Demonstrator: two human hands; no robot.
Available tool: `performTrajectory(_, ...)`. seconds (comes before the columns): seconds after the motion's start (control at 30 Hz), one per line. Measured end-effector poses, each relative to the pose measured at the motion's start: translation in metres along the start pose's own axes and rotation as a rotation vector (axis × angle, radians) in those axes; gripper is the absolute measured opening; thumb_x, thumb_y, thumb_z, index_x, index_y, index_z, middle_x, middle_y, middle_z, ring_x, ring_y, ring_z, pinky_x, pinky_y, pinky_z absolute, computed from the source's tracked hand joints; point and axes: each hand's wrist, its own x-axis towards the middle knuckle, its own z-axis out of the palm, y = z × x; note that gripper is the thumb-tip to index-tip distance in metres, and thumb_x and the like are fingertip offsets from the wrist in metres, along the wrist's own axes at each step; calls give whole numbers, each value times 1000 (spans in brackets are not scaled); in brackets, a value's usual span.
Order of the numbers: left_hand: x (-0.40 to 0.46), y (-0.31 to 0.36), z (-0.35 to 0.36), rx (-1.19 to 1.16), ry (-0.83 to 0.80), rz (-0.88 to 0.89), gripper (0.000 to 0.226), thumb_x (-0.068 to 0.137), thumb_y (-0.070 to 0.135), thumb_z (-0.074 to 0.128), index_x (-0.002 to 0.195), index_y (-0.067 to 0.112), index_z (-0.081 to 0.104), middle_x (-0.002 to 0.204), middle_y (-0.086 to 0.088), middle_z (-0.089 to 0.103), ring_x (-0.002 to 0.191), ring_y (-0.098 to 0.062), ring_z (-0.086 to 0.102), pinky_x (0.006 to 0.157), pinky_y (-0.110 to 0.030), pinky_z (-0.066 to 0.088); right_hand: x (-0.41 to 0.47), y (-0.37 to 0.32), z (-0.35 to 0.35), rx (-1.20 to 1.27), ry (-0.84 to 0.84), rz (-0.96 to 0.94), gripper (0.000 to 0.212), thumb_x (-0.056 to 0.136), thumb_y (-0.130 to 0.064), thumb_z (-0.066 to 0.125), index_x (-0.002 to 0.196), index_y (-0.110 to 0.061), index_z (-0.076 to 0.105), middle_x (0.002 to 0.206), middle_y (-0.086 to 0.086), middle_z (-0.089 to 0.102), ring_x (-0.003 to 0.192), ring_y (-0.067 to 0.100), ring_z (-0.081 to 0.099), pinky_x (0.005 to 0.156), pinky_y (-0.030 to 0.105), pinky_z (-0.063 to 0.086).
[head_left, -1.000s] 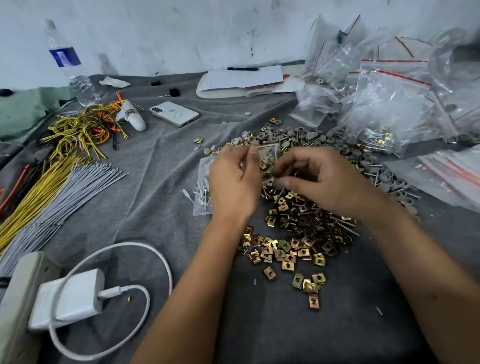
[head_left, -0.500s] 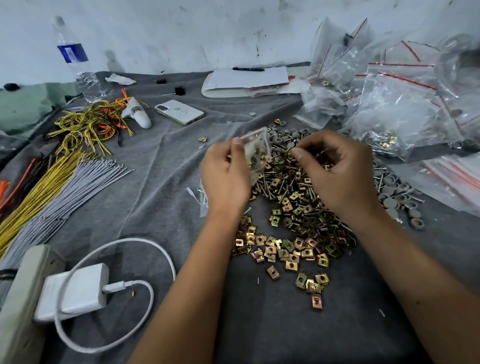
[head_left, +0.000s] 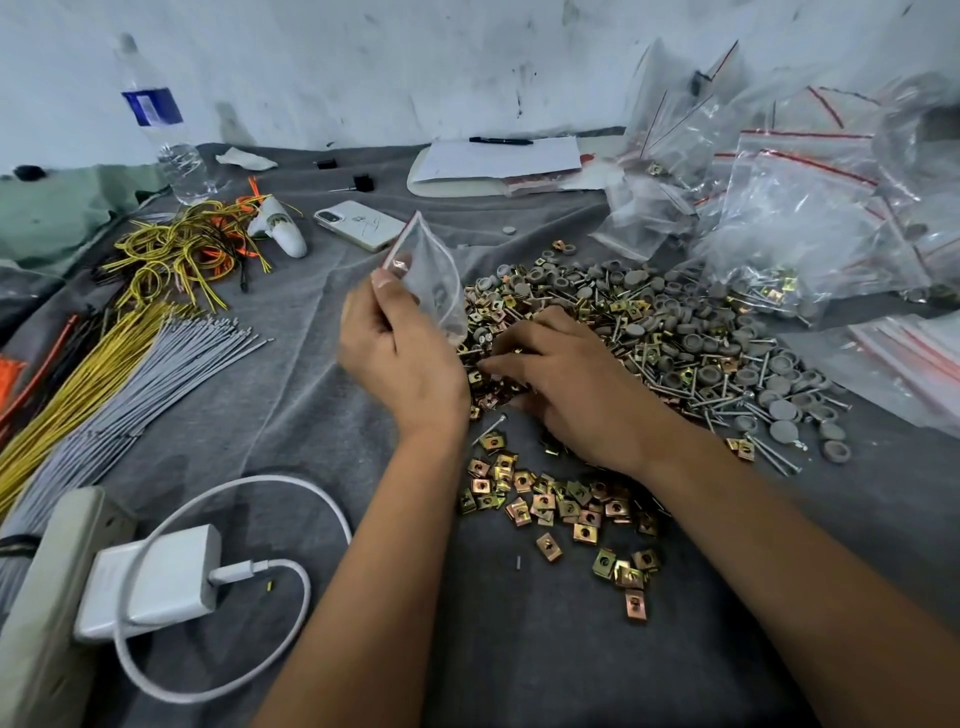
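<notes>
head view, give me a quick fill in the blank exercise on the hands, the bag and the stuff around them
The left hand pinches a small clear bag with a ____ seal strip.
The right hand is palm ____ over the hardware pile.
The water bottle bears a ____ label.
Missing words: red; down; blue.

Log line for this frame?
left hand: pinches small clear zip bag, raised | right hand: palm down on hardware pile | right grip: unclear

No text is legible; the bottle's blue label (head_left: 152, 106) is blurred
</notes>
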Motion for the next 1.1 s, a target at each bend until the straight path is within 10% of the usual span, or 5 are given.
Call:
performTrajectory(0.27, -9, -6, 2, 116, -208, -78, 35, 104, 26, 48, 95, 17, 80, 68, 11, 61, 66, 0, 54, 66, -21, 44, -12, 15, -6, 148, 146, 170, 21, 89, -6, 74, 110, -12, 75, 107, 3, 66, 99, 19, 61, 90, 39, 53)
performTrajectory(0.43, -15, -9, 4, 291, -484, 1, 45, 98, 36, 44, 89, 6, 76, 71, -3, 67, 68, -26, 65, 64, -44, 55, -16, 15, -16, 266, 455, 230, 18, 90, -6, 75, 107, -9, 73, 105, 0, 67, 93, 7, 61, 88, 16, 51)
performTrajectory(0.8, -29, -11, 9, 400, -691, 222, 39, 98, 29, 50, 73, 5, 68, 67, -6, 63, 68, -24, 58, 65, -46, 45, -14, 7, -19, 283, 584, 167, 12, 89, -6, 77, 101, -6, 75, 101, 3, 73, 93, 12, 68, 81, 28, 58)
performTrajectory(0.97, -29, -10, 9, 353, -674, 157, 42, 97, 33, 51, 84, 0, 73, 69, -11, 68, 66, -31, 61, 64, -51, 48, -20, 24, -27, 145, 745, 420, 10, 94, -15, 71, 102, -9, 72, 97, 3, 72, 88, 19, 67, 76, 30, 54)
performTrajectory(1.1, -32, -9, 6, 336, -696, 144, 37, 99, 31, 55, 82, 4, 74, 71, -8, 71, 66, -26, 64, 62, -47, 48, -33, 56, -31, -171, 497, 850, 18, 92, -25, 73, 107, -15, 71, 109, 12, 68, 108, 34, 59, 86, 37, 47)
